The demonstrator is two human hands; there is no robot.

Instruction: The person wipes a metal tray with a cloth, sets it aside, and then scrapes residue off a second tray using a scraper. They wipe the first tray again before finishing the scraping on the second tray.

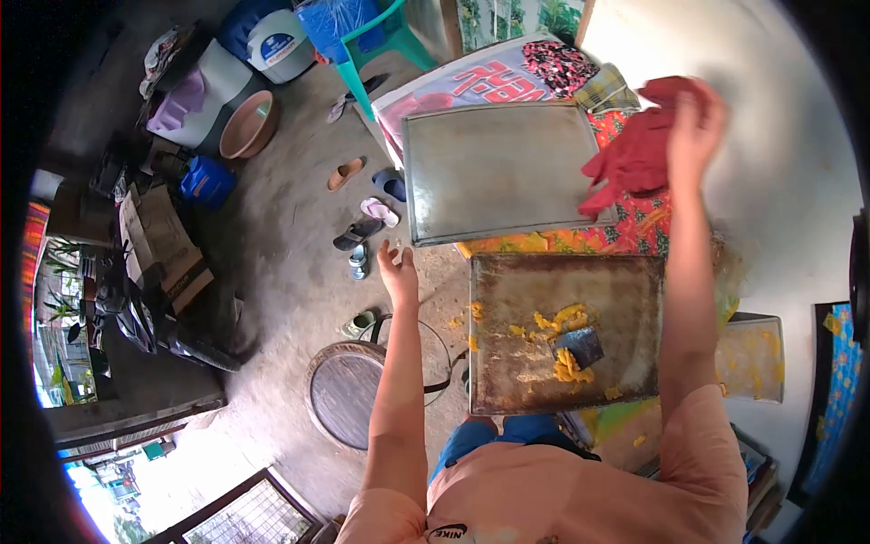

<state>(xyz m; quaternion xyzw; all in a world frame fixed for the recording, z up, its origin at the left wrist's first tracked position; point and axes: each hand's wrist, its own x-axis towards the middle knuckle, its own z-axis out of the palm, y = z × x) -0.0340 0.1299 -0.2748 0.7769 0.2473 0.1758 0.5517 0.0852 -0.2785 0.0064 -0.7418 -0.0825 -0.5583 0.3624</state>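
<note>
My right hand [696, 131] is closed on a dark red cloth [634, 150], which hangs over the right side of a bare metal tray [494, 172]. My left hand [397, 272] is raised near that tray's lower left corner, fingers apart, holding nothing. Closer to my body lies a second, browner metal tray [517, 385]. On it are crumbled yellow scraps [569, 317] and a dark, flat square piece [578, 348] that looks like a scraper blade.
A table with a floral red cover [648, 227] bears the trays. Below on the left stands a round wooden stool [347, 394]. Several sandals [379, 212] lie on the floor. Further off are a green plastic chair [385, 45], a brown basin [249, 125] and a cardboard box [168, 240].
</note>
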